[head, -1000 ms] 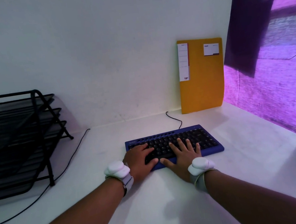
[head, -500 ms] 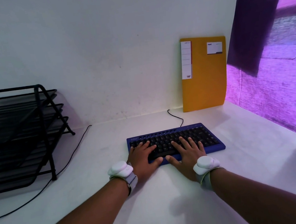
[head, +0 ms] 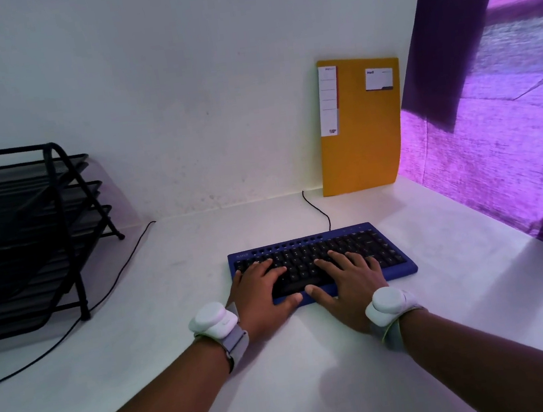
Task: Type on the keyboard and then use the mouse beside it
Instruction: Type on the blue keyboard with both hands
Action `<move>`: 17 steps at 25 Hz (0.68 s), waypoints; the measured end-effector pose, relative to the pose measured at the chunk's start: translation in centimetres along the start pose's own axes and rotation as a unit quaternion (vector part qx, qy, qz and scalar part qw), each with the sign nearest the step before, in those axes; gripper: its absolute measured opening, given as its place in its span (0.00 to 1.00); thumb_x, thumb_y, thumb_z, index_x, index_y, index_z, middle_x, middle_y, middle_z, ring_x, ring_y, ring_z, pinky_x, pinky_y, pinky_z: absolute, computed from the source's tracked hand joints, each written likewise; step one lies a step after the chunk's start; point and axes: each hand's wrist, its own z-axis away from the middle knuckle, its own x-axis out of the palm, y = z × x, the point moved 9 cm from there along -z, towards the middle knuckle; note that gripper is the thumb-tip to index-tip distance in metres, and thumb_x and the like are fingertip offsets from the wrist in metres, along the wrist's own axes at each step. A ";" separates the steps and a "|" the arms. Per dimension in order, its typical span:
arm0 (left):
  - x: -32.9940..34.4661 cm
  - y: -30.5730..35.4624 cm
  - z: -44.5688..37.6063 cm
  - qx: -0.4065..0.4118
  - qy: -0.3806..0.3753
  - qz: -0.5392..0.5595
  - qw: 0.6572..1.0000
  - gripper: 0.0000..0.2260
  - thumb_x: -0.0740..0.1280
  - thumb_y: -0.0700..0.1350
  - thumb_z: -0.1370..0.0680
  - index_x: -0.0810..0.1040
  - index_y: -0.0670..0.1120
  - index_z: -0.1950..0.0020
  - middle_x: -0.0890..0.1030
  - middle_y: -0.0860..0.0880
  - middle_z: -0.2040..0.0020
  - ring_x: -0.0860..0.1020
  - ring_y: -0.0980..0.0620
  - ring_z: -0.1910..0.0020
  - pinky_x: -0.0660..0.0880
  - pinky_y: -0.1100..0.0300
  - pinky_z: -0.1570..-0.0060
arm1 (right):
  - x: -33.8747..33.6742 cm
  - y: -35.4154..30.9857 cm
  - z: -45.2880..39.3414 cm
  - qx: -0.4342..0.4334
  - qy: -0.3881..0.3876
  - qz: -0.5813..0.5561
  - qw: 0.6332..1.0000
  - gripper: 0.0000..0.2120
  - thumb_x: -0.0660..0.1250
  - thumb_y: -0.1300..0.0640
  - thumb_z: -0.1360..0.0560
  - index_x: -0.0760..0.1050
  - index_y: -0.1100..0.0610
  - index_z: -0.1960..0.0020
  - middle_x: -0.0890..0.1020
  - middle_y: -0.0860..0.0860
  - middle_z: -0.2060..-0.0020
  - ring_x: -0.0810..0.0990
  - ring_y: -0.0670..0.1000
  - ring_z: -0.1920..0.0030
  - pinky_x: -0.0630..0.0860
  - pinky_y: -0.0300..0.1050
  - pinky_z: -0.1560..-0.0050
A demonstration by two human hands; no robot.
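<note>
Head view: since a second ago, both hands have stayed on the blue keyboard (head: 322,261) mid-desk, fingers shifting slightly, so typing likely continues. The left hand (head: 261,293) and right hand (head: 349,285) lie flat, fingers spread, holding nothing. No mouse is visible. One keyboard, one yellow folder (head: 359,125), one black paper tray (head: 25,238), two wrist devices.

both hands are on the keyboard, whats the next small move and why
Probably keep pressing keys: the left hand and right hand lie spread on the blue keyboard, so typing comes first, and no mouse is in view to reach for yet.
</note>
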 end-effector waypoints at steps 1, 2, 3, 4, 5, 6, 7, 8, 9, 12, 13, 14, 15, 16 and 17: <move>-0.1 -0.1 0.3 0.003 -0.003 -0.007 1.000 0.33 0.62 0.67 0.31 0.64 0.59 0.28 0.60 0.54 0.22 0.54 0.51 0.22 0.46 0.46 0.23 | -0.2 -0.1 0.1 -0.004 0.003 -0.011 1.000 0.37 0.44 0.25 0.30 0.60 0.41 0.27 0.64 0.47 0.24 0.59 0.56 0.25 0.54 0.60 0.25; -0.1 -0.2 0.5 0.007 -0.012 -0.015 1.000 0.34 0.62 0.69 0.32 0.63 0.60 0.28 0.59 0.55 0.22 0.53 0.52 0.22 0.45 0.45 0.23 | -0.2 -0.1 0.1 -0.006 -0.002 -0.022 1.000 0.36 0.46 0.25 0.30 0.59 0.40 0.26 0.63 0.46 0.24 0.58 0.55 0.24 0.51 0.60 0.24; 0.0 -0.2 0.7 0.013 -0.023 -0.021 0.999 0.34 0.62 0.69 0.32 0.62 0.61 0.27 0.58 0.56 0.22 0.52 0.52 0.22 0.44 0.45 0.23 | -0.1 0.1 0.1 -0.007 -0.017 -0.030 0.999 0.36 0.48 0.25 0.29 0.58 0.40 0.26 0.61 0.45 0.23 0.55 0.54 0.23 0.46 0.62 0.23; 0.0 -0.4 0.8 0.016 -0.034 -0.025 0.999 0.33 0.63 0.68 0.31 0.61 0.62 0.27 0.58 0.56 0.21 0.52 0.53 0.21 0.45 0.45 0.23 | 0.2 0.1 0.1 -0.009 -0.038 -0.032 0.999 0.36 0.50 0.26 0.29 0.56 0.39 0.25 0.58 0.45 0.22 0.51 0.54 0.22 0.42 0.63 0.23; 0.0 -0.5 0.9 0.018 -0.041 -0.027 0.999 0.33 0.63 0.67 0.30 0.61 0.62 0.27 0.58 0.56 0.21 0.52 0.53 0.21 0.46 0.45 0.23 | 0.4 0.0 0.2 -0.012 -0.052 -0.031 0.998 0.36 0.51 0.26 0.29 0.55 0.39 0.25 0.55 0.44 0.21 0.49 0.54 0.21 0.40 0.63 0.23; -0.2 -0.7 1.0 0.020 -0.044 -0.027 0.998 0.32 0.63 0.66 0.30 0.61 0.62 0.27 0.58 0.56 0.21 0.52 0.53 0.21 0.47 0.45 0.22 | 0.5 -0.1 0.2 -0.013 -0.056 -0.029 0.998 0.37 0.51 0.26 0.29 0.54 0.40 0.24 0.54 0.44 0.21 0.48 0.54 0.21 0.40 0.63 0.23; -0.4 -0.8 1.1 0.023 -0.046 -0.028 0.998 0.31 0.64 0.65 0.29 0.61 0.62 0.27 0.58 0.56 0.22 0.53 0.53 0.22 0.50 0.45 0.22 | 0.4 -0.3 0.4 -0.013 -0.054 -0.028 0.998 0.37 0.51 0.26 0.29 0.54 0.40 0.24 0.54 0.45 0.21 0.48 0.55 0.21 0.41 0.63 0.23; -0.7 -1.0 1.3 0.024 -0.047 -0.027 0.998 0.31 0.64 0.64 0.29 0.61 0.62 0.27 0.58 0.57 0.22 0.53 0.53 0.22 0.53 0.45 0.23 | 0.3 -0.5 0.5 -0.012 -0.052 -0.025 0.998 0.38 0.50 0.25 0.29 0.53 0.41 0.24 0.54 0.44 0.21 0.49 0.55 0.21 0.42 0.62 0.23; -1.0 -1.4 1.6 0.024 -0.047 -0.024 0.998 0.30 0.64 0.63 0.29 0.62 0.61 0.27 0.59 0.57 0.22 0.54 0.53 0.22 0.55 0.46 0.23 | 0.2 -0.9 0.6 -0.013 -0.053 -0.021 0.998 0.39 0.50 0.25 0.29 0.53 0.42 0.23 0.54 0.44 0.21 0.49 0.55 0.21 0.42 0.62 0.23; -2.2 -2.5 2.8 0.022 -0.026 -0.015 0.999 0.30 0.64 0.61 0.30 0.65 0.59 0.28 0.62 0.56 0.23 0.58 0.53 0.23 0.61 0.49 0.25 | 0.5 -2.4 1.1 -0.045 -0.055 0.000 0.997 0.40 0.46 0.24 0.30 0.51 0.42 0.23 0.54 0.44 0.21 0.50 0.55 0.22 0.45 0.63 0.23; -2.6 -2.8 3.2 0.022 -0.015 -0.016 1.000 0.31 0.64 0.62 0.31 0.66 0.58 0.29 0.63 0.56 0.24 0.59 0.52 0.23 0.61 0.49 0.25 | 0.4 -2.8 1.2 -0.056 -0.050 -0.001 0.997 0.40 0.45 0.23 0.31 0.52 0.41 0.24 0.54 0.44 0.21 0.51 0.55 0.22 0.46 0.63 0.24; -2.9 -2.9 3.5 0.021 -0.007 -0.020 1.000 0.32 0.64 0.63 0.32 0.65 0.58 0.29 0.63 0.55 0.24 0.59 0.52 0.23 0.61 0.48 0.25 | 0.2 -3.0 1.0 -0.060 -0.041 -0.008 0.997 0.40 0.44 0.23 0.31 0.53 0.41 0.24 0.55 0.45 0.21 0.52 0.55 0.22 0.46 0.62 0.24; -2.8 -2.9 3.6 0.020 -0.008 -0.025 0.999 0.33 0.63 0.65 0.32 0.64 0.59 0.28 0.61 0.55 0.23 0.57 0.51 0.23 0.59 0.46 0.25 | 0.0 -2.8 0.8 -0.056 -0.032 -0.019 0.998 0.39 0.44 0.23 0.30 0.54 0.40 0.24 0.55 0.45 0.21 0.52 0.55 0.22 0.44 0.63 0.24; -2.5 -2.8 3.6 0.016 -0.015 -0.029 0.999 0.34 0.64 0.65 0.31 0.62 0.59 0.27 0.58 0.55 0.22 0.54 0.50 0.22 0.56 0.44 0.24 | -0.2 -2.4 0.5 -0.045 -0.030 -0.027 0.998 0.38 0.45 0.24 0.30 0.54 0.39 0.24 0.54 0.44 0.21 0.50 0.55 0.22 0.41 0.64 0.24; -2.1 -2.8 3.6 0.010 -0.026 -0.030 0.999 0.33 0.64 0.65 0.30 0.60 0.60 0.26 0.55 0.55 0.21 0.50 0.50 0.21 0.52 0.41 0.23 | 0.0 -1.9 0.3 -0.031 -0.038 -0.031 0.998 0.37 0.46 0.24 0.29 0.54 0.39 0.24 0.53 0.44 0.21 0.48 0.55 0.21 0.38 0.65 0.25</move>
